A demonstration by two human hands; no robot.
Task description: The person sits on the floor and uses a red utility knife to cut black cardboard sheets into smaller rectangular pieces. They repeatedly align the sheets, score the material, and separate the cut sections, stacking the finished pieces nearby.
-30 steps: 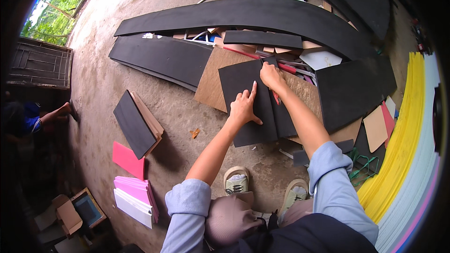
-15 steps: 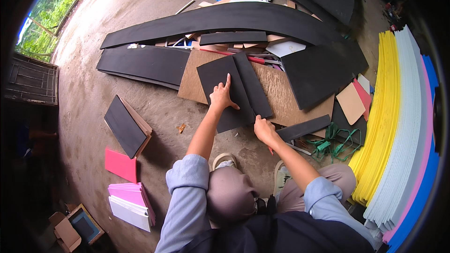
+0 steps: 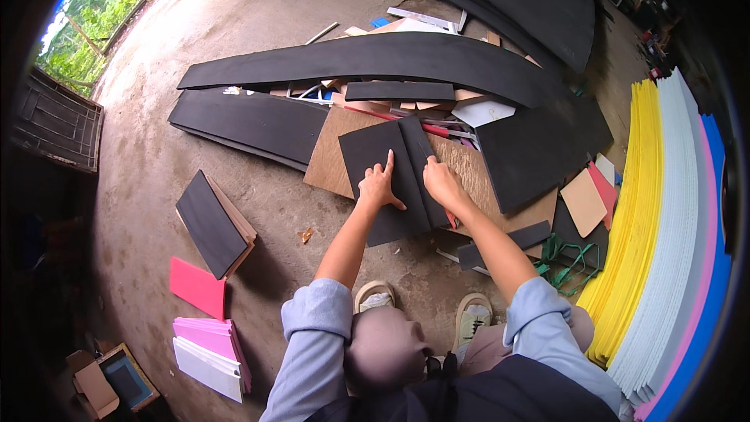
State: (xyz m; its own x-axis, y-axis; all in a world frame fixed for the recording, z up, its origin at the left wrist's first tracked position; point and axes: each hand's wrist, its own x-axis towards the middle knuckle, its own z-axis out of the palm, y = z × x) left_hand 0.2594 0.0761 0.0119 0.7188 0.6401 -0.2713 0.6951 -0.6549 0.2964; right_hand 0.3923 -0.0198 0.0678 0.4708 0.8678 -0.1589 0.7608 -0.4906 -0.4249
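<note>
While the person's shoes (image 3: pixel 473 320) stand on the floor (image 3: pixel 273 297), a white stack (image 3: pixel 207 367), a pink stack (image 3: pixel 205 330), a red piece (image 3: pixel 198 287) and a black-topped pile (image 3: pixel 209 223) lie off to the left, well apart from the work. Just beyond the shoes, a black sheet (image 3: pixel 404 177) lies over a brown board (image 3: pixel 330 156), its near end reaching past the board's edge. The left hand (image 3: pixel 379 185) rests on the sheet, open, thumb and forefinger spread wide. The right hand (image 3: pixel 443 184) is closed round a red tool (image 3: pixel 451 219), whose red end shows below the fist; where its working tip sits I cannot tell.

Along the sheet's right side lies a narrow strip (image 3: pixel 415 143), a dark seam between them — so one dividing line looks mostly or wholly made, though whether the strip is quite free is unclear. What is left appears to be the wider part, where no other cut shows. Both pieces point alike: the long axis runs from near to far, the far end leaning left.

Farther out come loose offcuts (image 3: pixel 483 113) and a short bar (image 3: pixel 400 91) — then a long black panel (image 3: pixel 367 52) lying crosswise behind them.
</note>
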